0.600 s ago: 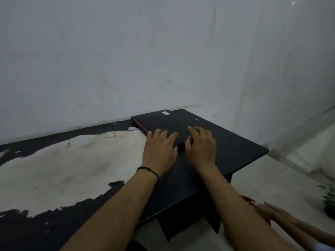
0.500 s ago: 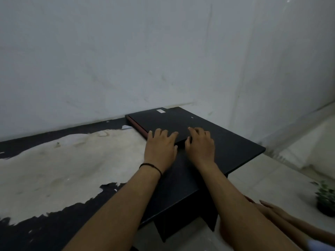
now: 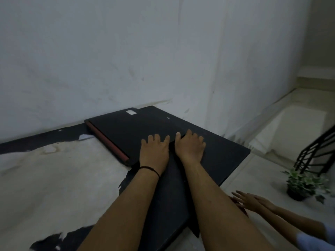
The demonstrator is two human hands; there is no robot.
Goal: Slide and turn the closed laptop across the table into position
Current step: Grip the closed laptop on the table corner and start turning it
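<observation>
A closed black laptop (image 3: pixel 134 131) with a red strip along its left edge lies flat at the far right end of the black table (image 3: pixel 228 156), close to the wall. My left hand (image 3: pixel 154 153) rests palm down on the laptop's near edge, fingers spread. My right hand (image 3: pixel 190 147) presses beside it on the near right corner of the lid, fingers over the top. A thin black band circles my left wrist.
The table's left part is worn to a pale patch (image 3: pixel 54 178). The white wall (image 3: pixel 126 60) runs just behind the laptop. Another person's hands (image 3: pixel 253 201) reach in at lower right. A potted plant (image 3: pixel 304 185) and a black railing (image 3: pixel 319 151) stand on the floor.
The view has swung, so the laptop and table sit more to the left. Both hands stay on the laptop's near edge, and the laptop appears turned slightly.
</observation>
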